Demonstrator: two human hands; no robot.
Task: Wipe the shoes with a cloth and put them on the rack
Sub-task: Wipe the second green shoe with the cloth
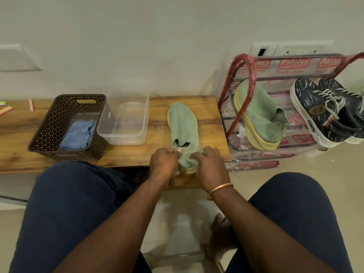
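Our fingers [199, 157] are curled on the heel end of the green shoe [183, 127], both hands closing on it from either side. Far left on the wooden table [206, 107] stands the brown basket [49, 125], with the blue cloth [78, 134] lying crumpled in its near corner, touched by neither hand. Just beside it sits the clear plastic container [124, 133]. Next comes the shoe, flat on its sole with the toe pointing away from us. Our left hand [163, 162] reaches in palm down, its thumb pinching the collar at the opening. Our right hand [210, 164], a copper bangle [219, 190] on its wrist, grips the heel's other side; something pale shows at its fingertips, and we cannot tell what it is. Both forearms stretch forward between our knees. To the right, on the floor beside the table, the rack [250, 75] holds the second green shoe [262, 117], tilted toe up, and a pair of dark sneakers [319, 109].
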